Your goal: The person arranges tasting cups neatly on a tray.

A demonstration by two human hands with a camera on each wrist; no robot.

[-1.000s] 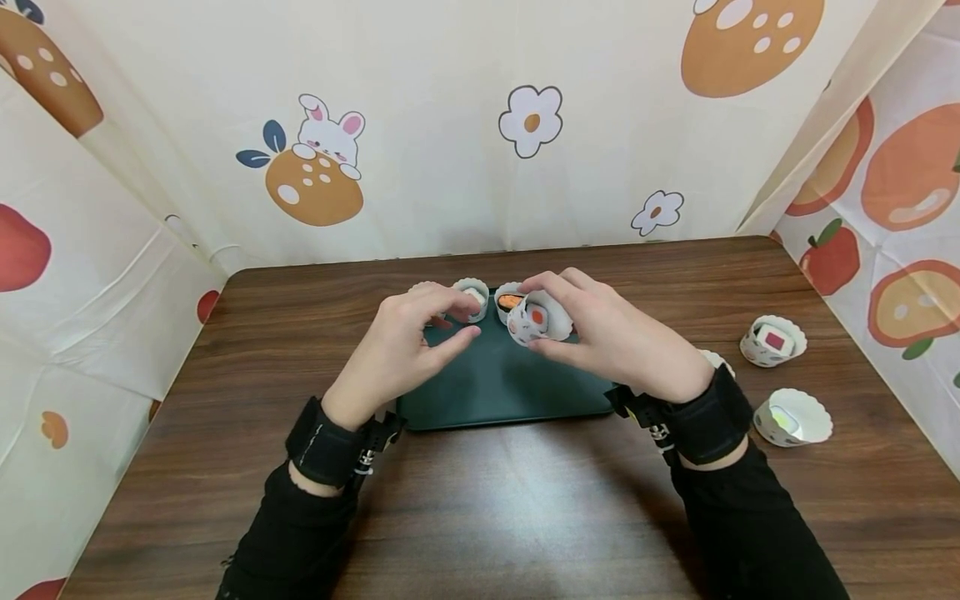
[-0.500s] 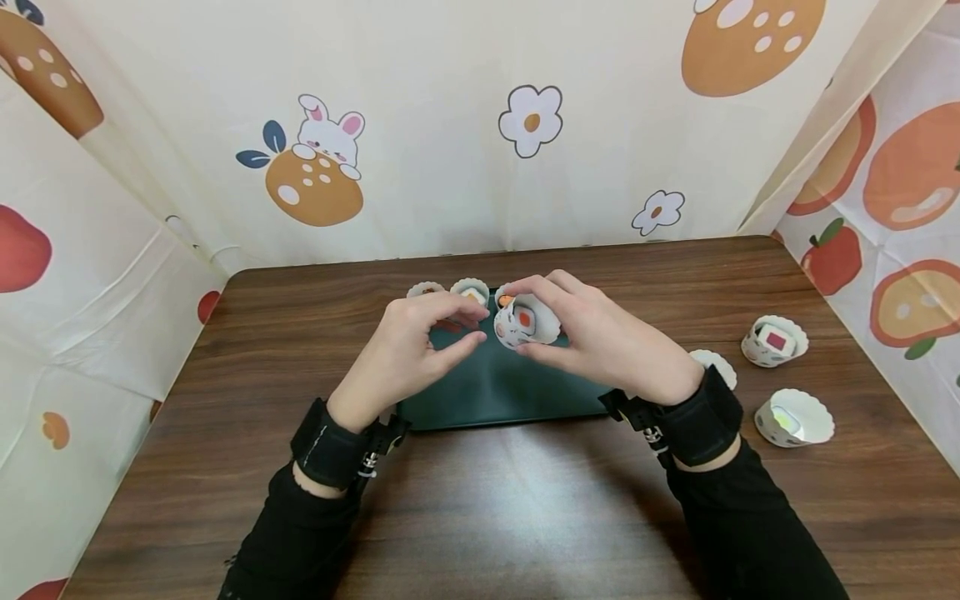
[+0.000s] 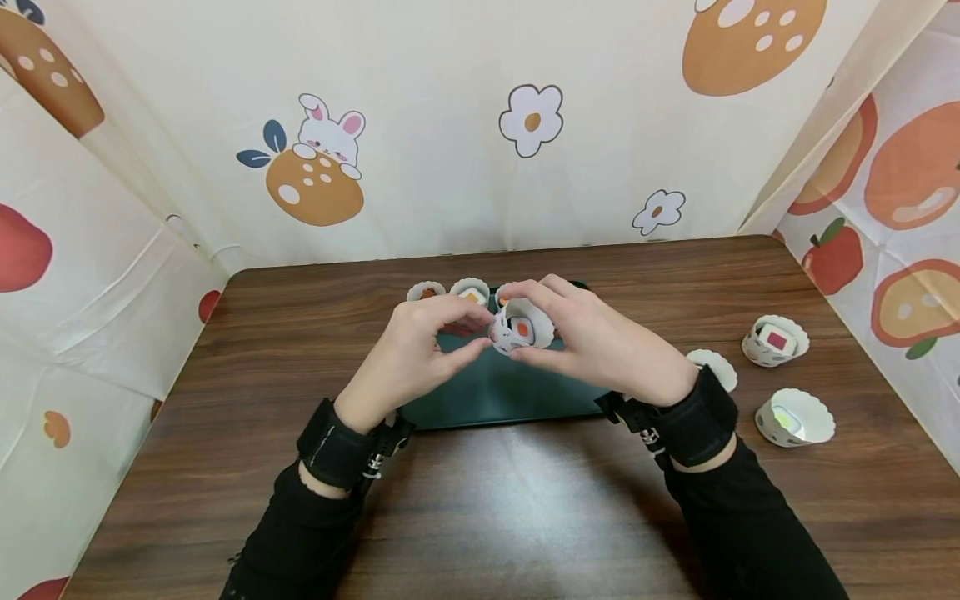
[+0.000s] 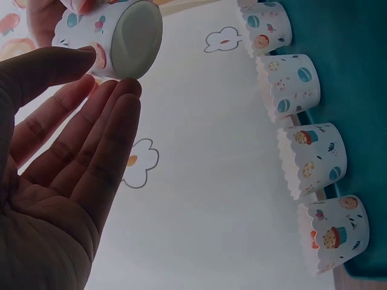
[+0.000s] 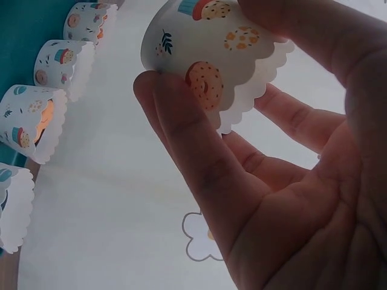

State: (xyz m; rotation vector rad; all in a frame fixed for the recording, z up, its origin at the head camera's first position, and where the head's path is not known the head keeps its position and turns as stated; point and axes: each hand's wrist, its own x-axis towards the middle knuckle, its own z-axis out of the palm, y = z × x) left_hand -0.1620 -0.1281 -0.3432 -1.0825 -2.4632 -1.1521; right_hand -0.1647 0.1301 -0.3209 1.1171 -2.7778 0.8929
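In the head view my right hand (image 3: 600, 346) grips a white paper baking cup (image 3: 542, 320) with a scalloped rim, tilted over the dark green tray (image 3: 495, 392). A small piece with an orange-red square lies inside it. Thumb and fingertips of my left hand (image 3: 416, 342) pinch the cup's base end; the left wrist view shows the pale bottom of the cup (image 4: 138, 39) between them. In the right wrist view, printed doughnuts and cakes decorate the cup (image 5: 175, 51). Similar cups (image 4: 323, 158) stand in a row along the tray's far edge.
Three more paper cups, one with a red-topped white piece (image 3: 775, 340), one with a yellow-green piece (image 3: 786, 419) and one partly behind the right wrist (image 3: 714, 367), stand on the right of the wooden table (image 3: 480, 517). A printed curtain (image 3: 442, 183) hangs behind.
My right hand has carried the cup left and tilted it further. My left hand has moved slightly right, and its fingertips now meet the cup.
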